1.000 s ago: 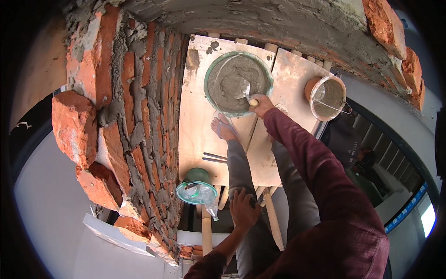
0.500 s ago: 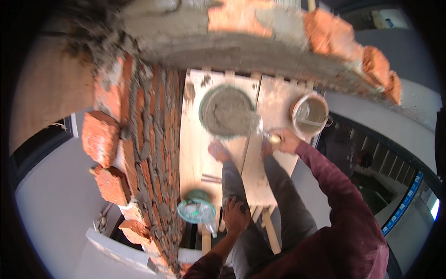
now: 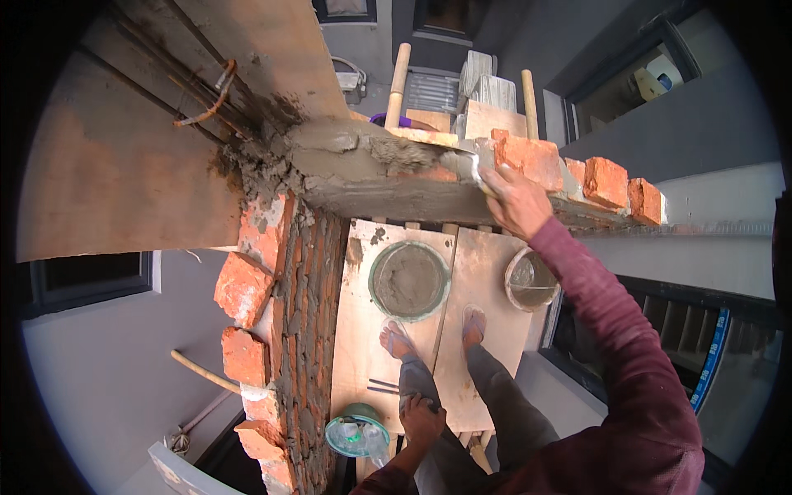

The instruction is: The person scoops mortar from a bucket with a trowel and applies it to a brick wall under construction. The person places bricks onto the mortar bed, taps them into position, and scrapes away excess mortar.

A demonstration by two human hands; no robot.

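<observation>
A masonry trowel sits at the top of a brick wall, its blade blurred and partly hidden by mortar; the right hand covers most of the handle, fingers wrapped around it. A purple item behind the wall is too hidden to identify. The trowel's neck is pale metal; the mortar looks grey, wet and lumpy. The left hand rests on the knee, fingers slightly spread. Below, a green-rimmed basin stands on plywood boards between grey walls.
</observation>
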